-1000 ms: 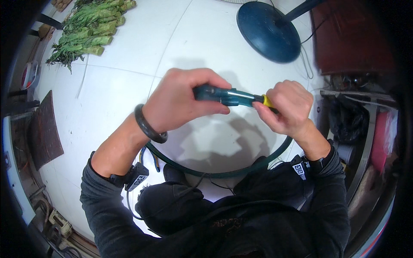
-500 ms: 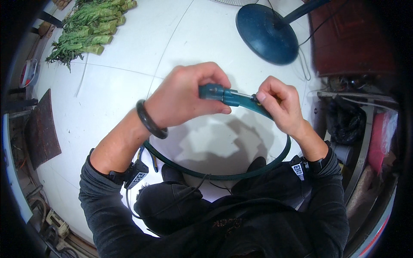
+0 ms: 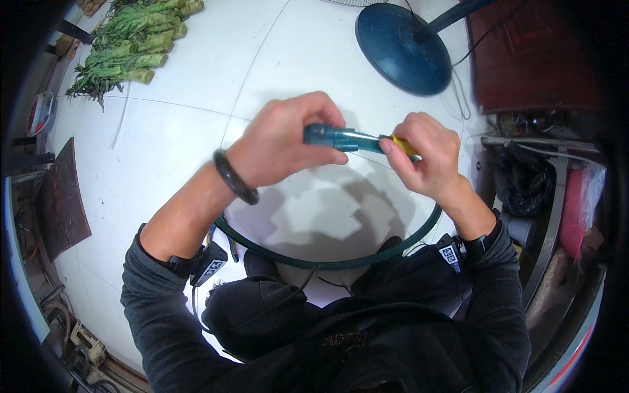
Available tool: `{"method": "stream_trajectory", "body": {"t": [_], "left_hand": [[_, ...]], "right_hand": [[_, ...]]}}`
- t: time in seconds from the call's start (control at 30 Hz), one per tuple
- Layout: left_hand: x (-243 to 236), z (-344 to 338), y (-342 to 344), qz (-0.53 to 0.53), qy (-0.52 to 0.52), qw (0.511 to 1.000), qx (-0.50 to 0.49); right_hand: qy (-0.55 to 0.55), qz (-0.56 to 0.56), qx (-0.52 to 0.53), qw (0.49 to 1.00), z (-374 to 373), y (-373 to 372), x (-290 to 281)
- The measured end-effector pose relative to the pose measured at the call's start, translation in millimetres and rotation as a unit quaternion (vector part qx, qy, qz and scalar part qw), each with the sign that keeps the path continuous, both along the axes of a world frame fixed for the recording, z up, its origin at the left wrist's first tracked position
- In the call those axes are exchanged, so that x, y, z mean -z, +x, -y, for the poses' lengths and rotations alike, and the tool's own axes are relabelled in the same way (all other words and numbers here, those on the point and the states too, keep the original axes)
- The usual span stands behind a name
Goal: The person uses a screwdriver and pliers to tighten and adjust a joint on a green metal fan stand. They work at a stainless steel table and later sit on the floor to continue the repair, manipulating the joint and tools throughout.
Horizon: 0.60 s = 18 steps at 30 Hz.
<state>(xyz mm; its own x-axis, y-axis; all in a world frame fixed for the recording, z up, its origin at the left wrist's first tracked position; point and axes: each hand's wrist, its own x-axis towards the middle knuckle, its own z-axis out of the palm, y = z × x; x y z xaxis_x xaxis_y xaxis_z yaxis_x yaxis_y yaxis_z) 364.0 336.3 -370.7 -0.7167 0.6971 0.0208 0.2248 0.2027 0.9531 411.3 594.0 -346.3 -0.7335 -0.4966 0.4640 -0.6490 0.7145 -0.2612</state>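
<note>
My left hand (image 3: 278, 141) is closed around a teal plastic fitting (image 3: 329, 136) on a large dark green hoop (image 3: 367, 261), with thumb and fingers on either side of it. My right hand (image 3: 429, 154) grips the yellow handle of a screwdriver (image 3: 401, 143), whose metal shaft lies along the fitting toward my left hand; its tip is too small to make out. The hoop curves down below my hands, over my legs. A tool with blue and yellow handles (image 3: 232, 247) is partly hidden behind my left forearm.
Leafy green stalks (image 3: 147, 60) lie on the white tiled floor (image 3: 170, 124) at upper left. A fan's round blue base (image 3: 396, 56) stands at upper right. A dark board (image 3: 65, 196) is at left; a black bag (image 3: 524, 183) and red item (image 3: 575, 219) are at right.
Both hands and the fitting have risen slightly in the picture. My right fingers, briefly higher on the screwdriver with its handle mostly hidden, are wrapped round the handle again, showing its yellow.
</note>
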Motion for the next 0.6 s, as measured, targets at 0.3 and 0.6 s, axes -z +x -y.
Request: {"method": "stream_trajectory", "body": {"t": [0.3,0.6], "left_hand": [[58.2,-24.9,-33.8,0.019,-0.035,0.994,-0.098],[88.6,-97.8,-81.4,0.111,0.174,0.947,-0.248]], "right_hand": [[0.011,0.019,0.014,1.0,-20.9,-44.6,60.7],[0.158,0.089,0.081,0.98,-65.6,-135.7,20.0]]}}
